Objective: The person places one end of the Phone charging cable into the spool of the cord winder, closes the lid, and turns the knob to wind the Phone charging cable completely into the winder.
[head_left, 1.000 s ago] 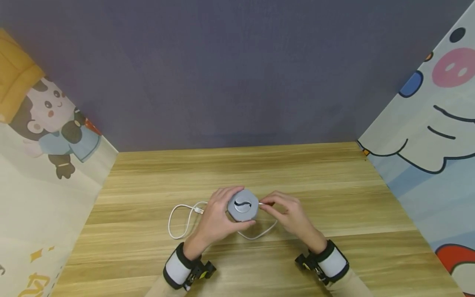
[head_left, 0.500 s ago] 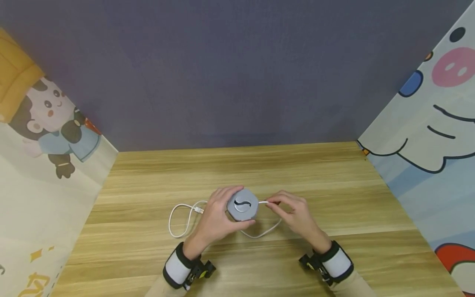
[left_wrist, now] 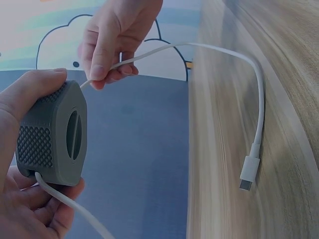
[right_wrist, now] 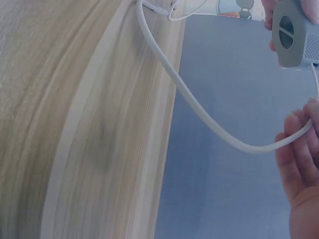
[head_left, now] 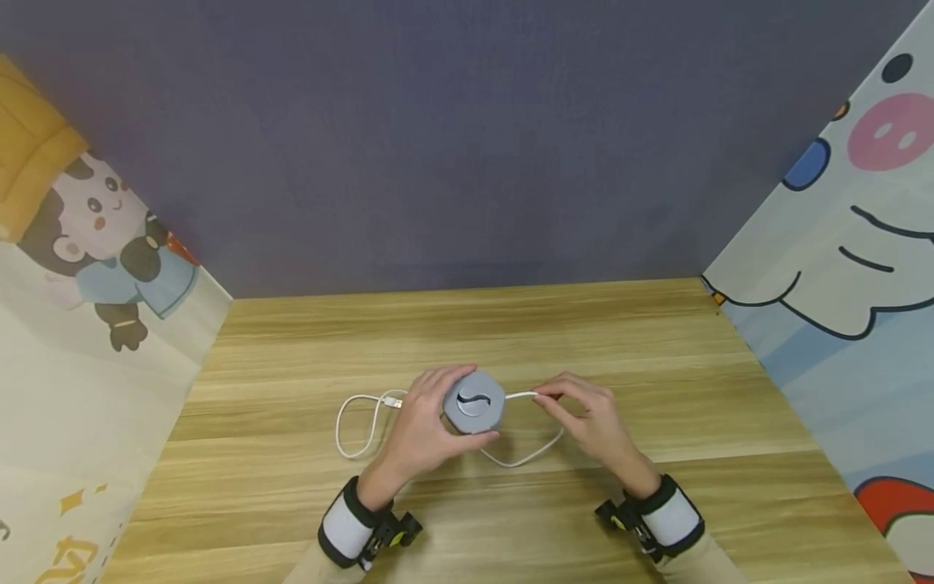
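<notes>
My left hand [head_left: 426,426] grips a grey six-sided cable winder [head_left: 474,403] between thumb and fingers. The winder has a slotted disc in its face and textured side panels [left_wrist: 35,147]. To its right, my right hand [head_left: 587,414] pinches a white charging cable [head_left: 520,395] between thumb and fingertips. A short taut stretch runs from winder to fingertips. Past the right hand the cable curves down, and its USB-C plug [left_wrist: 249,169] shows over the table in the left wrist view. Another length of cable [left_wrist: 70,201] leaves the winder's opposite side.
The left length of cable lies looped [head_left: 338,434] on the wood-grain table [head_left: 292,357], its white plug [head_left: 392,401] beside the left hand. A dark blue-grey panel [head_left: 467,162] rises behind the table. Cartoon-printed panels [head_left: 824,268] flank both sides.
My right hand has moved to the right, and the stretch of cable between winder and fingertips has grown longer. The left hand and winder have stayed almost in place.
</notes>
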The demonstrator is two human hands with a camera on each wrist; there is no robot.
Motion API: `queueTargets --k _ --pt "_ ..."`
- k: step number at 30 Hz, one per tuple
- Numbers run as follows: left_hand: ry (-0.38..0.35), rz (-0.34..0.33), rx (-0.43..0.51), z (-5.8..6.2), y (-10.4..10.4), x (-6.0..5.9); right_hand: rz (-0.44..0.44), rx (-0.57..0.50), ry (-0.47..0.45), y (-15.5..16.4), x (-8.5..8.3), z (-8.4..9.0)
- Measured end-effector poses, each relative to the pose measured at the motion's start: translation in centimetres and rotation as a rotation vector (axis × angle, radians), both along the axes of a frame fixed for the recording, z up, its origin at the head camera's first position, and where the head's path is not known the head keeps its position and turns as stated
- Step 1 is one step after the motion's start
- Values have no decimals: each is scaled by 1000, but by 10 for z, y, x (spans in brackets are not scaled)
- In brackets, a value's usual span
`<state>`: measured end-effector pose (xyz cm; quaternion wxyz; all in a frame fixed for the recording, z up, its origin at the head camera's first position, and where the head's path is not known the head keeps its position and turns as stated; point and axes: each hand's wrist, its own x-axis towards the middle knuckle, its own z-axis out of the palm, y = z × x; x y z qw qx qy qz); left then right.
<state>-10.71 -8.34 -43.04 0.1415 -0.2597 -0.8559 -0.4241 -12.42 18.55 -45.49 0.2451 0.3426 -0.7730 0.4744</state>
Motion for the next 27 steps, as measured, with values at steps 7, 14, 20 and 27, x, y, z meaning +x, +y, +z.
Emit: queueTargets --k 7,14,20,27 --pt "9 2 0 0 -1 0 -2 -6 -9 3 0 -1" --pt "12 4 -1 1 -1 1 -19 0 -2 7 1 -2" --pt "19 7 -6 0 -1 1 -32 -6 12 9 0 -2" --pt "11 10 0 0 -1 2 -41 -9 11 10 -1 -2"
